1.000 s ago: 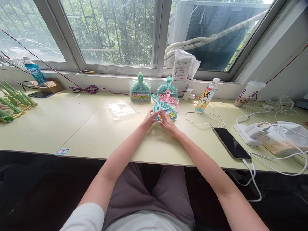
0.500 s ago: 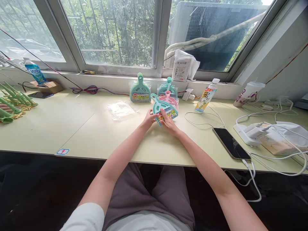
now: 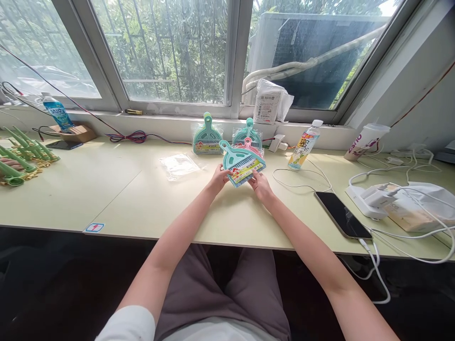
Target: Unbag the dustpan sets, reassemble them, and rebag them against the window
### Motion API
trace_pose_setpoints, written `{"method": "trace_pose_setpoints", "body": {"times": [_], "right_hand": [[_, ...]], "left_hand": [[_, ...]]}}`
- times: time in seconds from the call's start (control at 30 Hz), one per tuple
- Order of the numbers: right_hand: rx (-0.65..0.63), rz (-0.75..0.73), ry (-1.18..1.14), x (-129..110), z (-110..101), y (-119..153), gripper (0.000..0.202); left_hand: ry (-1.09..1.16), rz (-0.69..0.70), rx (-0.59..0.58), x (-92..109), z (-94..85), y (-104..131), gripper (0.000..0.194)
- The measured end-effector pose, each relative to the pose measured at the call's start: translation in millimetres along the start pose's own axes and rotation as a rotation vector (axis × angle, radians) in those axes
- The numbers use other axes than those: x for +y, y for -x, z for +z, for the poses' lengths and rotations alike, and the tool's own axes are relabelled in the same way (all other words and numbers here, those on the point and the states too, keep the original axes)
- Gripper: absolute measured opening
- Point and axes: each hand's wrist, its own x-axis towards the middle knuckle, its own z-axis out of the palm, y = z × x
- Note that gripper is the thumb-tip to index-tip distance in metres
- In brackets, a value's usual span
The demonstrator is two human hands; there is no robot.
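A teal dustpan-and-brush set (image 3: 243, 164) with a colourful label is held tilted above the table, its handle pointing up and left. My left hand (image 3: 221, 178) grips its left lower edge. The fingers of my right hand (image 3: 260, 183) close on its lower right edge. Behind it a pink set (image 3: 248, 142) shows in part, in front of another teal set (image 3: 249, 127) leaning upright at the sill. To the left stands a green set (image 3: 207, 137) in clear wrapping. A clear plastic bag (image 3: 180, 166) lies flat left of my hands.
On the right are a drink bottle (image 3: 304, 144), a phone (image 3: 342, 214) on a cable, a power strip (image 3: 366, 201), a tissue pack (image 3: 415, 208) and a cup (image 3: 366, 141). Green plastic parts (image 3: 21, 156) and a blue bottle (image 3: 59, 113) are at the left.
My right hand has shifted from the front of the teal set to its lower right edge, so more of the label shows. The view has tilted slightly.
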Motion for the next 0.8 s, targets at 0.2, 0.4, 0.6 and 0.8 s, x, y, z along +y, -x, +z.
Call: {"method": "trace_pose_setpoints", "body": {"times": [0.2,0.4,0.6,0.8], "right_hand": [[-0.096,0.075,-0.109,0.7,3.0,2.0,0.023],[-0.053,0.049,-0.136,-9.7,0.3,0.5,0.021],[-0.054,0.014,-0.124,-6.8,-1.6,-1.5,0.026],[-0.052,0.030,-0.063,-2.4,-4.8,-2.8,0.025]], "left_hand": [[-0.066,-0.027,-0.033,2.8,1.9,4.9,0.047],[-0.305,-0.042,-0.152,20.7,-10.1,-3.2,0.039],[-1.372,0.305,0.394,32.5,-57.2,-8.8,0.038],[-1.757,-0.011,0.509,28.9,-80.2,-9.2,0.040]]}}
